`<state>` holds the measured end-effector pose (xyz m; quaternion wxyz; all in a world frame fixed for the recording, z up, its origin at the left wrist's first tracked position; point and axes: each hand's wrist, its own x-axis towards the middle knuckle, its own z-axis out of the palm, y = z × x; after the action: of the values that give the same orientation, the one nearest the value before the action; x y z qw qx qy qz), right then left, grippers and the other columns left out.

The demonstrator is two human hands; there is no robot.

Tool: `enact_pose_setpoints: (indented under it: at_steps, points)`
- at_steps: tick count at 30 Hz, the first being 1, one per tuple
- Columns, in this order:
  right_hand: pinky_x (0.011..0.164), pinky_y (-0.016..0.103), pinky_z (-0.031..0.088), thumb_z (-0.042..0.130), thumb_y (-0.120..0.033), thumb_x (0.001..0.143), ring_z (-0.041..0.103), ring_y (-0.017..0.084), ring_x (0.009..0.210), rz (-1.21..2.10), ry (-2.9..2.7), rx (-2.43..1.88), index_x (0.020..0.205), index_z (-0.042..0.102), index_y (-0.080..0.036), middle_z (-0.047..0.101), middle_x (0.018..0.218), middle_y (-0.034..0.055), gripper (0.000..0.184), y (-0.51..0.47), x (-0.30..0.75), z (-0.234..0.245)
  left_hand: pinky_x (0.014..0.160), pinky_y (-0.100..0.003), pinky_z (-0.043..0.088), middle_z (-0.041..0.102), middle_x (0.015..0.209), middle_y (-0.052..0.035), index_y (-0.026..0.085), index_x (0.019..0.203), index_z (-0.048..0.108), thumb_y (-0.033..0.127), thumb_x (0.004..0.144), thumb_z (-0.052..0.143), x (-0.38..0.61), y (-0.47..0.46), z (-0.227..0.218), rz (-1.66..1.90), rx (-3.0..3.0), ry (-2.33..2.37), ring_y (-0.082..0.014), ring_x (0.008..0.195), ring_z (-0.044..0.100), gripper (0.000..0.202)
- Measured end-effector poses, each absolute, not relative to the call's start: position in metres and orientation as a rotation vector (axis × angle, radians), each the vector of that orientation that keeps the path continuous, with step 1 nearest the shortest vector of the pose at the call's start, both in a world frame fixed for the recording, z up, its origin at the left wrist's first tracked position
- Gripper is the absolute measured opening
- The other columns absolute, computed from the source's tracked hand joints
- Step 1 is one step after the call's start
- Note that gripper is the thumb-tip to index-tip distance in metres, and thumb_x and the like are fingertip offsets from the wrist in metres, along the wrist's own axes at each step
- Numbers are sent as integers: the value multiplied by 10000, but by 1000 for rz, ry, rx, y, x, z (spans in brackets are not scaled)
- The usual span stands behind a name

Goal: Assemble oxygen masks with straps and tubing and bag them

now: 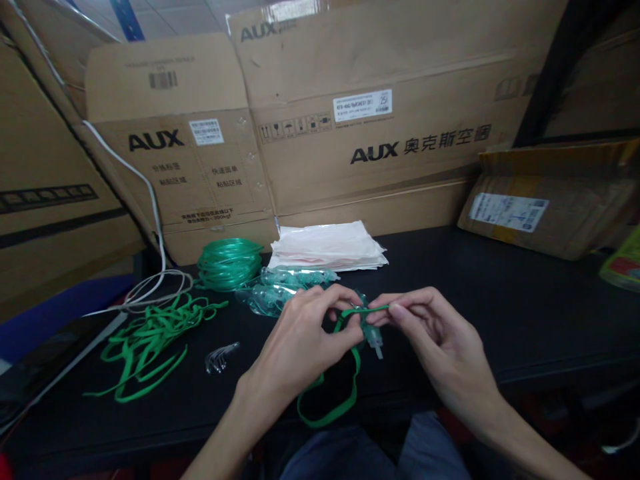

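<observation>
Over the front edge of the black table [500, 313], my left hand [300, 333] and my right hand [430, 327] meet on a clear plastic mask [373, 337]. A green elastic strap [345, 400] runs between their fingertips and hangs in a loop below. My left hand's fingers are closed round the mask and the strap. With thumb and forefinger, my right hand pinches the strap's end. Most of the mask is hidden behind my fingers.
A heap of green straps [150, 340] lies at the left, with small clear clips [220, 357] beside it. Behind my hands are more clear masks [280, 287], a coil of green tubing [227, 263], stacked plastic bags [330, 247] and large cardboard boxes [370, 113].
</observation>
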<state>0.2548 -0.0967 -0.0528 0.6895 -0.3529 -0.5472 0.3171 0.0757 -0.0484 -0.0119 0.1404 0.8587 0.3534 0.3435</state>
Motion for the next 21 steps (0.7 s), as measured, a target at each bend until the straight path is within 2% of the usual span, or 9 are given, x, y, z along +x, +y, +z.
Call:
enact_pose_setpoints:
  at_steps: [6,10,12,14,16,18,21]
  points:
    - [828,307,651,709,-316,934,777,171,832,718,-1050,-807,913,645,-213,791,945,53,123,-91,259,-57,794,-300,516,758,908,3,228,983,703,159,840,651,75,-46,-12,978,2424,1045,-179,842,692,167]
    - [841,316,656,734,-317,913,790,200,865,820,-1157,-800,891,690,-200,798,1009,73,127,-94,259,-55,783,-287,513,752,883,13,221,961,698,145,824,661,76,-48,-10,952,2404,1040,-175,829,692,162]
    - [911,343,640,731,-309,915,781,229,972,906,-1258,-788,976,730,-205,790,1108,91,120,-97,259,-54,780,-272,509,750,868,15,212,955,698,129,820,665,76,-49,-9,924,2377,1048,-169,825,694,162]
    - [999,382,600,702,-295,939,736,247,1111,961,-1318,-753,1154,722,-241,759,1225,89,222,-100,259,-54,785,-260,504,751,875,13,209,964,703,128,836,661,76,-50,-8,907,2353,1056,-164,835,699,157]
    - [1055,406,562,663,-280,966,688,247,1202,928,-1348,-735,1265,684,-283,722,1307,70,299,-101,259,-55,787,-253,496,754,895,17,215,958,706,160,867,661,74,-50,-7,908,2326,1065,-160,843,702,116]
    - [1075,411,548,633,-266,981,680,237,1215,800,-1335,-776,1238,705,-294,721,1306,51,269,-99,261,-55,773,-251,489,757,883,24,223,936,704,232,915,647,73,-50,-6,921,2271,1070,-159,832,704,61]
    - [1063,406,557,631,-241,967,682,229,1204,676,-1333,-861,1181,743,-292,732,1270,40,246,-95,263,-56,771,-259,494,768,843,24,225,939,690,343,981,582,70,-48,-6,914,2120,994,-167,822,712,166]
